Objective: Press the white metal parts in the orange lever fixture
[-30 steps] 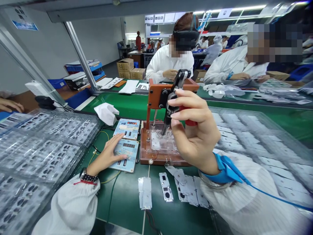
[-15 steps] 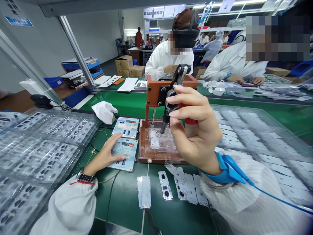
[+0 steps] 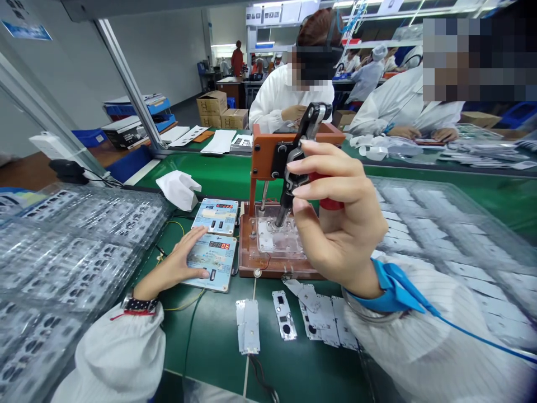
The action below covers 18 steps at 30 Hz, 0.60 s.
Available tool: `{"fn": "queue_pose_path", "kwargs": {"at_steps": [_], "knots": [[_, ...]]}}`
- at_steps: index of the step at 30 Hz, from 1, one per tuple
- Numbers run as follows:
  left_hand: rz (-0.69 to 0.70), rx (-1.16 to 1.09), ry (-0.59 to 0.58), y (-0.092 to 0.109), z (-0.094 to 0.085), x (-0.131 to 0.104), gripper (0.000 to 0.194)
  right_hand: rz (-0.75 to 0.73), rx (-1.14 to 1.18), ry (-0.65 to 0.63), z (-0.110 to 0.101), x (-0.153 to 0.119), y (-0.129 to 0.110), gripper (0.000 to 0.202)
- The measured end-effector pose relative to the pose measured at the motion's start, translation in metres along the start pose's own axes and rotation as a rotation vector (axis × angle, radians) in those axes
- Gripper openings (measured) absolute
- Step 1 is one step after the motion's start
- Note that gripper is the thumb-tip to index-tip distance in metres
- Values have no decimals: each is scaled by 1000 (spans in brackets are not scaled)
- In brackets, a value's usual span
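Note:
My right hand (image 3: 346, 224) is closed around the red-ended lever handle (image 3: 331, 204) of a black toggle clamp (image 3: 290, 182). The clamp is mounted on an orange-brown test fixture (image 3: 247, 263), and its rod bears on a clear plate (image 3: 272, 238) with white circuit boards under it. Spread out, the fingers of my left hand (image 3: 178, 263) lie on the left side of a light-blue meter box (image 3: 216, 258) with a lit red display. Behind it sits a second such meter (image 3: 217, 215). In front of the fixture are a single board (image 3: 284, 315), a pair of stacked boards (image 3: 250, 327) and an overlapping group (image 3: 327, 319).
Clear trays of boards (image 3: 79, 252) are stacked at the left, and more trays (image 3: 436, 235) lie at the right, partly behind my arm. Crumpled white paper (image 3: 178, 189) stands behind the meters. A blue wrist-strap cord (image 3: 474, 334) trails rightward. Co-workers sit across the bench.
My left hand has slid slightly left on the meter, its thumb now nearer the left side. My right hand still grips the lever. The view has shifted a little.

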<state>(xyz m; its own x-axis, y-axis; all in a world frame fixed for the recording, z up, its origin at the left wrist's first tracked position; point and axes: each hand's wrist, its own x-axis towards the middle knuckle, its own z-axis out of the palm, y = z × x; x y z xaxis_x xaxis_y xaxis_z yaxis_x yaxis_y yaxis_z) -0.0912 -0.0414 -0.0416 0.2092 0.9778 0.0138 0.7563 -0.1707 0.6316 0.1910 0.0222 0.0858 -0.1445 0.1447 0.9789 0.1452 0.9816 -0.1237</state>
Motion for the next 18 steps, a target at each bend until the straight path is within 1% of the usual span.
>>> {"fn": "queue_pose_path", "kwargs": {"at_steps": [2, 4, 6, 8, 11, 14, 18], "knots": [[8, -5, 10, 0, 1, 0, 90, -7, 6, 12, 1, 0, 0, 25], [14, -38, 57, 1, 2, 1, 83, -7, 12, 21, 1, 0, 0, 26], [17, -99, 154, 3, 3, 1, 69, -6, 16, 21, 1, 0, 0, 26], [10, -155, 277, 5, 5, 2, 56, -4, 13, 17, 1, 0, -1, 26], [-28, -190, 435, 7, 6, 3, 44, 9, -9, 1, 0, -1, -1, 25], [-72, -208, 507, 5, 6, 4, 39, -6, -36, -28, -3, 0, 1, 25], [-112, -287, 557, -1, 7, 5, 39, -76, -67, -130, -12, 3, 5, 27]]}}
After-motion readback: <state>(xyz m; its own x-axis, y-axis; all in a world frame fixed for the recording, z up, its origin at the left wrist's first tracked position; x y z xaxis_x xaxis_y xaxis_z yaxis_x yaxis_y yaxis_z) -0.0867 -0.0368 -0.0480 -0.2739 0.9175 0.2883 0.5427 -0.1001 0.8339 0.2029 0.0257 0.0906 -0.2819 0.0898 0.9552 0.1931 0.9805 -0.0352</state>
